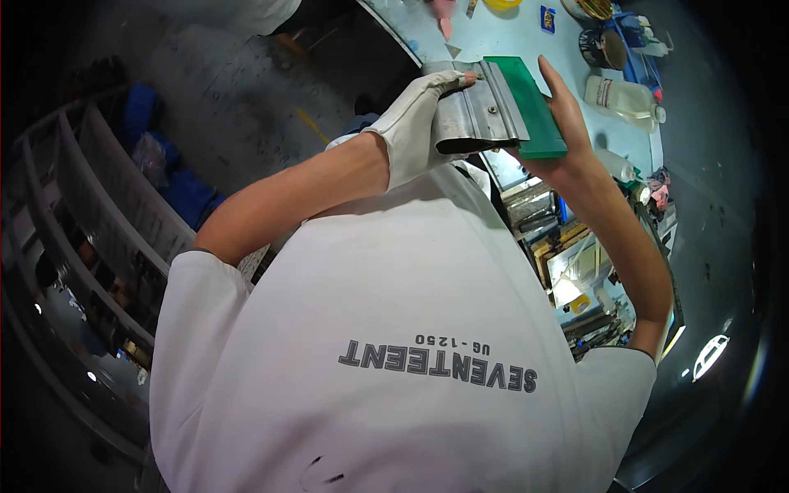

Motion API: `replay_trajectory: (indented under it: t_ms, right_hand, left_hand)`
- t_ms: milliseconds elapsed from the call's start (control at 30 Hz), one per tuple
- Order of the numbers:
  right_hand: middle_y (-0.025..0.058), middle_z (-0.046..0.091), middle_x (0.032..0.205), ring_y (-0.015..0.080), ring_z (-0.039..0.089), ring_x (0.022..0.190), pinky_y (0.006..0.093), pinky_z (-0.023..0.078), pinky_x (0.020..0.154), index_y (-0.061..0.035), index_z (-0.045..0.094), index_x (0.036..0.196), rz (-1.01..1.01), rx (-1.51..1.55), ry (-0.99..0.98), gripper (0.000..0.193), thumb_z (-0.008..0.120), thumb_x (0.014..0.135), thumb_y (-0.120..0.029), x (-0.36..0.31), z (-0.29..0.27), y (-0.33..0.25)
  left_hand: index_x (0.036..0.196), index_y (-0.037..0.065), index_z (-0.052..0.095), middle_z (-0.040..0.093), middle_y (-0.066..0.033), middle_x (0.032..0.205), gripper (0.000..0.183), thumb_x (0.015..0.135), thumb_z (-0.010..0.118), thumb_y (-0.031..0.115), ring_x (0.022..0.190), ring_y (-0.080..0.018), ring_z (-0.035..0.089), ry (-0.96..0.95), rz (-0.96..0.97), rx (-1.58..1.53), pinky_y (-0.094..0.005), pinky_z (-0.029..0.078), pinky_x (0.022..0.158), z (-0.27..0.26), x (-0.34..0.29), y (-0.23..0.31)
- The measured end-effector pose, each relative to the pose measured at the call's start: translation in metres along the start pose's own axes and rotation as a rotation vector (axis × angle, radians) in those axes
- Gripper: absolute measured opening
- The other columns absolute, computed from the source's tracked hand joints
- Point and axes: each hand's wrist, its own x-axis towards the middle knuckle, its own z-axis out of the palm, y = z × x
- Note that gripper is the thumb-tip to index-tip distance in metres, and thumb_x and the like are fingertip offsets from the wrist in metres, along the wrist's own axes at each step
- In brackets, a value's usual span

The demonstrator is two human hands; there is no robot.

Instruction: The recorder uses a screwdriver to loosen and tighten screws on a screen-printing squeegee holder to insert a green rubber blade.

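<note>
A screen-printing squeegee with a grey metal handle and a flat green blade is held up in front of my chest. My left hand, in a pale glove with a bare thumb tip, is closed on the handle's left side, thumb on top. The blade's right edge lies against the palm of my bare right hand. That hand's thumb stands up away from the blade, and its other fingers go out of sight beneath the squeegee.
Beyond the squeegee stretches a light blue table. A clear jug, a dark stained can and a blue tray stand on its right. Tools crowd a shelf below. Grey racks and blue bundles are at left.
</note>
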Motion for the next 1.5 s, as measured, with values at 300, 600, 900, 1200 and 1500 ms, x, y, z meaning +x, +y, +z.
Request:
replay_trajectory:
  t_ms: [300,600,900,1200,1500]
  right_hand:
    - [0.0113,0.072,0.102,0.0201,0.072,0.088,0.0355,0.059,0.081,-0.0046,0.062,0.121,-0.163,-0.207,0.150,0.056,0.043,0.100,-0.054,-0.038,0.035,0.009]
    - [0.0113,0.062,0.127,0.0179,0.060,0.114,0.0332,0.047,0.102,-0.0043,0.047,0.144,-0.314,-0.193,-0.061,0.066,0.028,0.105,-0.055,-0.076,0.055,0.036]
    - [0.0161,0.054,0.139,0.0265,0.056,0.124,0.0430,0.043,0.110,-0.0047,0.040,0.150,-0.174,0.039,-0.330,0.091,0.019,0.096,-0.075,-0.026,0.025,0.006]
    - [0.0191,0.049,0.147,0.0304,0.053,0.130,0.0445,0.041,0.112,-0.0046,0.039,0.151,-0.191,-0.125,-0.297,0.095,0.013,0.094,-0.076,-0.016,0.023,0.009]
    - [0.0208,0.042,0.150,0.0314,0.044,0.138,0.0489,0.035,0.115,-0.0033,0.032,0.153,-0.242,-0.048,-0.196,0.095,0.018,0.095,-0.077,-0.007,0.016,-0.002]
  left_hand:
    - [0.109,0.006,0.065,0.069,-0.0025,0.098,0.023,0.094,0.065,0.024,0.083,-0.0144,0.069,-0.061,0.102,-0.048,-0.0316,0.058,0.078,0.008,-0.026,-0.009]
    - [0.111,-0.001,0.066,0.069,-0.0059,0.100,0.031,0.090,0.075,0.020,0.087,-0.0128,0.067,-0.122,0.206,0.059,-0.0305,0.057,0.079,0.011,-0.065,-0.022]
    - [0.112,0.002,0.061,0.068,-0.0058,0.098,0.035,0.087,0.077,0.019,0.085,-0.0141,0.068,-0.044,0.277,0.037,-0.0338,0.059,0.075,0.002,-0.028,-0.010]
    - [0.108,0.000,0.065,0.069,-0.0048,0.098,0.033,0.087,0.078,0.022,0.086,-0.0133,0.066,-0.083,0.273,0.236,-0.0325,0.057,0.075,0.001,-0.025,-0.013]
    - [0.116,0.009,0.063,0.069,-0.0018,0.107,0.030,0.095,0.067,0.030,0.088,-0.0166,0.069,-0.126,0.144,-0.236,-0.0388,0.059,0.080,-0.002,-0.014,-0.005]
